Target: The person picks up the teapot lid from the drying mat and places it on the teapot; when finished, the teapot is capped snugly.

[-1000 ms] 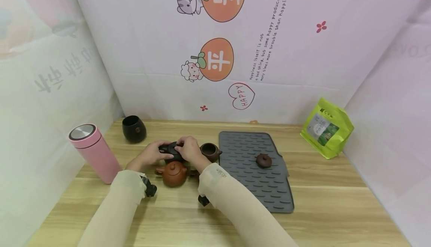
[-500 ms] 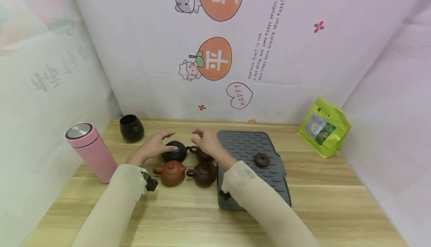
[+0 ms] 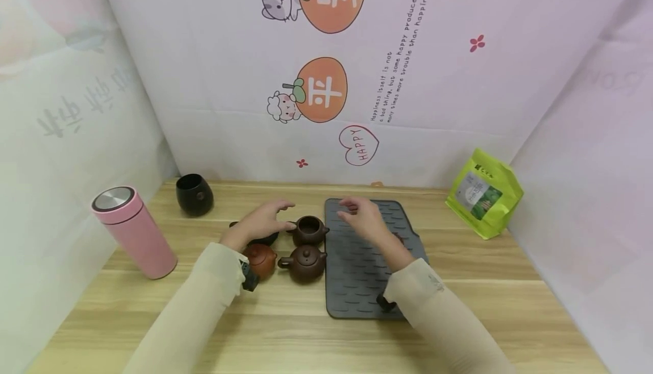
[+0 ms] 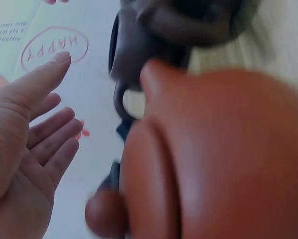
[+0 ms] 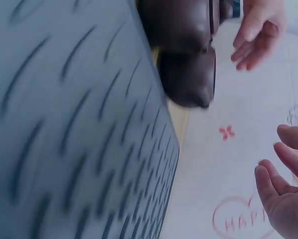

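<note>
My left hand [image 3: 262, 221] hovers, fingers extended and holding nothing, over the black teapot [image 3: 266, 239], covering most of it. In front of that sits a reddish-brown teapot [image 3: 261, 262], which looms large in the left wrist view. Beside these stand a dark brown lidded teapot [image 3: 307, 264] and, behind it, a dark brown teapot without its lid [image 3: 310, 231]. My right hand [image 3: 363, 218], fingers loosely bent and holding nothing, is above the grey ridged mat [image 3: 352, 283]. A dark brown lid [image 3: 399, 238] on the mat is mostly hidden behind my right wrist.
A pink thermos [image 3: 135, 235] stands at the left, with a black cup [image 3: 195, 195] behind it. At the back right is a bright green packet [image 3: 484, 194]. Printed cloth [image 3: 433, 153] walls the wooden table [image 3: 285, 328] at the back and sides.
My right hand has come off the black teapot's lid and moved right over the mat. My left hand has let go of the black teapot and shifted rightward above it.
</note>
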The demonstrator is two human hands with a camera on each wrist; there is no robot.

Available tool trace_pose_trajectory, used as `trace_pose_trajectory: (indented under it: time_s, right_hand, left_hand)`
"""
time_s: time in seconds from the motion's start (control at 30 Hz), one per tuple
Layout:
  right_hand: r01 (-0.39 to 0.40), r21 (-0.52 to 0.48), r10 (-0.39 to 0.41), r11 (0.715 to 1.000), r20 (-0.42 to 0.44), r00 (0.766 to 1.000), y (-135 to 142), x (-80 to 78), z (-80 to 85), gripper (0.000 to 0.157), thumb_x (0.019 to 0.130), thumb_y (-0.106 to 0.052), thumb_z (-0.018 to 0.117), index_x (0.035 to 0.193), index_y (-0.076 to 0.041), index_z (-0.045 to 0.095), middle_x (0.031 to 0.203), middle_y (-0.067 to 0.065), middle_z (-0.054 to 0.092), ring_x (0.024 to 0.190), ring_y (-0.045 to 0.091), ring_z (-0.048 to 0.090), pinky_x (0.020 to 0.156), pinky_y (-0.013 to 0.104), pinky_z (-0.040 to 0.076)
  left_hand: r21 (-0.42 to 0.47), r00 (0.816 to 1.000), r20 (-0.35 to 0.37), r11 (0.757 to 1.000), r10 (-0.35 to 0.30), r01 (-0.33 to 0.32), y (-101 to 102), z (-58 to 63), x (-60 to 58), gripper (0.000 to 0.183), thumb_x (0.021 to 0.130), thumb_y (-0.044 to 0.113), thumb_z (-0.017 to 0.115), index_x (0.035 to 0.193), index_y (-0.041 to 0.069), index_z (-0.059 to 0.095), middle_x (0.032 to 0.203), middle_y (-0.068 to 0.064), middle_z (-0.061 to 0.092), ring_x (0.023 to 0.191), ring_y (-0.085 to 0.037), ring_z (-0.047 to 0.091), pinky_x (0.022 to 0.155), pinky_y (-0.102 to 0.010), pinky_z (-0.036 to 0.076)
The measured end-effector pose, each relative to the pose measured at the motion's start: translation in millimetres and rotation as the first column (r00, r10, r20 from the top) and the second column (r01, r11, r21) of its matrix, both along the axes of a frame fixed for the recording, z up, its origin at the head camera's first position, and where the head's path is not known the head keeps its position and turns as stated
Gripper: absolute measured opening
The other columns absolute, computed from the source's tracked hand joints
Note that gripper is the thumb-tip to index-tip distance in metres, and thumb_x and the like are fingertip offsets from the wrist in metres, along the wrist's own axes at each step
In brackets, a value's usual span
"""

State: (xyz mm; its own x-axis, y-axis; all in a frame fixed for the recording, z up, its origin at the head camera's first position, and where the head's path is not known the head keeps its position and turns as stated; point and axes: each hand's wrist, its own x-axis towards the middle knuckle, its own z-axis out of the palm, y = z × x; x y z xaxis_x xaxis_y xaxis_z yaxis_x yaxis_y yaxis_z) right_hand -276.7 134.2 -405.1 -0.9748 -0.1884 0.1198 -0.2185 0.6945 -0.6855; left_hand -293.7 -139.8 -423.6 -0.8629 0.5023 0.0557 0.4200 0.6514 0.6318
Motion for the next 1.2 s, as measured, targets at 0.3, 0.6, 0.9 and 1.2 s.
trace_pose_trajectory:
  time_s: [0.3,0.6,0.9,1.2]
  right_hand:
    - [0.053,0.029,-0.052,0.998,-0.015,0.999,59,9.4,-11.6,0.029,0.094,-0.016,0.067,0.119,-0.001,0.066,0.118,0.017,0.062,0.108,0.034,0.059,0.088,0.048,0.049]
    - [0.088,0.045,-0.09,0.995,0.045,0.995,102,11.4,-30.6,0.028,0.095,-0.013,0.064,0.119,0.002,0.064,0.119,0.021,0.061,0.11,0.037,0.057,0.089,0.05,0.047]
    - [0.056,0.092,-0.068,0.994,0.137,0.988,116,14.6,-38.1,0.029,0.095,-0.011,0.065,0.119,0.004,0.064,0.116,0.023,0.061,0.108,0.039,0.057,0.082,0.048,0.05]
    - [0.096,0.109,-0.112,0.989,0.153,0.982,122,12.5,-49.7,0.026,0.092,-0.011,0.068,0.113,0.003,0.067,0.109,0.02,0.064,0.103,0.037,0.059,0.079,0.046,0.051]
  left_hand:
    - [-0.053,0.998,0.059,0.999,0.007,-0.003,24,-8.7,1.1,0.063,0.091,0.024,0.072,0.143,0.001,0.046,0.139,-0.019,0.048,0.126,-0.034,0.046,0.099,-0.047,0.042]
    - [-0.102,0.999,0.04,0.995,-0.01,0.014,31,-17.8,-5.0,0.064,0.09,0.022,0.074,0.141,-0.004,0.046,0.138,-0.019,0.048,0.126,-0.032,0.047,0.1,-0.044,0.042]
    - [-0.088,0.997,0.073,0.996,0.012,-0.006,27,-25.3,-13.9,0.061,0.088,0.023,0.076,0.137,-0.002,0.052,0.136,-0.017,0.052,0.126,-0.032,0.047,0.101,-0.044,0.041]
    - [-0.08,0.996,0.087,0.997,0.017,-0.01,28,-26.1,-14.4,0.058,0.087,0.023,0.077,0.136,0.001,0.054,0.132,-0.014,0.055,0.118,-0.029,0.053,0.095,-0.043,0.046]
